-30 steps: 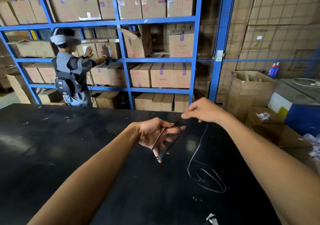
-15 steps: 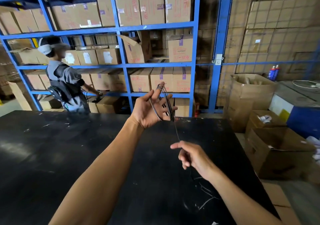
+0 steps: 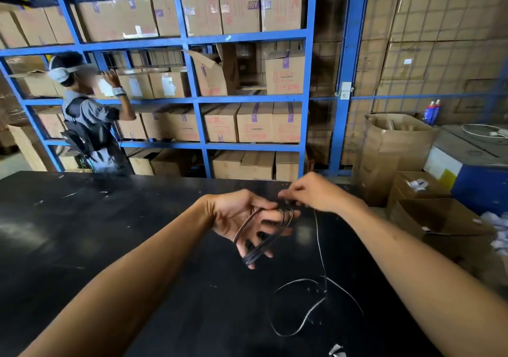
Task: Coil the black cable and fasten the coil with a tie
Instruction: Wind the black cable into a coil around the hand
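A thin black cable (image 3: pixel 319 249) is partly wound into several loops (image 3: pixel 261 242) around the spread fingers of my left hand (image 3: pixel 242 219), held palm up over the black table (image 3: pixel 82 246). My right hand (image 3: pixel 310 191) pinches the cable just beyond the left fingertips. From there the free length drops to the table and lies in loose curves (image 3: pixel 310 307) near the front right. A small white tie-like scrap (image 3: pixel 336 350) lies at the table's near edge.
Blue shelving (image 3: pixel 308 81) stacked with cardboard boxes stands behind the table. A person in a headset (image 3: pixel 88 125) reaches to a shelf at the left. Open cartons (image 3: pixel 395 147) and a blue bin (image 3: pixel 478 180) crowd the floor to the right.
My left hand has dropped from chest height back toward the table with more loops on it. My right hand has risen from below to the left fingertips, laying the cable over them.
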The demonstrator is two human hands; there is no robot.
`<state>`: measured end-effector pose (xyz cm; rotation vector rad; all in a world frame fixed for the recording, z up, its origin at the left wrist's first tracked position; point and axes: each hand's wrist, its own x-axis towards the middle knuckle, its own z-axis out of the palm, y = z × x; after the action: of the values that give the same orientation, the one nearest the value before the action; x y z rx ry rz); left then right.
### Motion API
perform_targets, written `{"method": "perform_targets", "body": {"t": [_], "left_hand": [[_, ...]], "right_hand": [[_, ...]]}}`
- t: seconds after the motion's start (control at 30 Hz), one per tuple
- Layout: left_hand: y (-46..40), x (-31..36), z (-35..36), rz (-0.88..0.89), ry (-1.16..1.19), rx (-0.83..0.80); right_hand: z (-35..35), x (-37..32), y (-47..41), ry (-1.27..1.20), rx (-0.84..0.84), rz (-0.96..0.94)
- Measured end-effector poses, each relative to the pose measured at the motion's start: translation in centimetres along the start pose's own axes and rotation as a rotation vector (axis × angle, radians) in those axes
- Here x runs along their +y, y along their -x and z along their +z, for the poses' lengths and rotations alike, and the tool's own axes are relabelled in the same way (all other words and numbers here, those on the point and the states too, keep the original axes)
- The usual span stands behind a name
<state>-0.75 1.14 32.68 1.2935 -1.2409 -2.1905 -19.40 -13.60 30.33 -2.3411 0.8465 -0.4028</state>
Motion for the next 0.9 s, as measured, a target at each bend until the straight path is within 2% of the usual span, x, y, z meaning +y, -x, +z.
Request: {"method": "perform_targets", "body": {"t": [0.1,0.23,0.3,0.43,0.53,0.67,0.77,0.9], "left_hand": [[-0.4,-0.7,-0.8,-0.026,-0.016,0.147],[-0.1,-0.8,-2.3,0.105,0.091,0.377],[0.3,-0.7,-3.0,0.226,0.154,0.472],[1.5,0.5,-3.7,0.574,0.421,0.507],[2.0,1.7,-4.2,0.808,0.610,0.433],[2.2,3.3,-2.9,0.926,0.592,0.250],[2.2,3.5,-1.2,0.891,0.471,0.084],[2.4,2.7,0.5,0.703,0.329,-0.147]], "right_hand": [[-1.9,-1.8,-0.5,0.004,0.034,-0.015],[-0.8,-2.5,0.0,0.002,0.078,-0.033],[0.4,-2.1,0.7,-0.163,0.127,-0.014],[3.2,-1.3,3.3,-0.613,0.175,-0.024],[6.0,-0.5,5.1,-0.755,0.134,-0.074],[9.3,0.4,6.4,-0.833,0.007,-0.053],[9.8,1.2,6.2,-0.693,-0.006,0.022],[7.4,2.7,4.8,-0.301,0.102,0.121]]}}
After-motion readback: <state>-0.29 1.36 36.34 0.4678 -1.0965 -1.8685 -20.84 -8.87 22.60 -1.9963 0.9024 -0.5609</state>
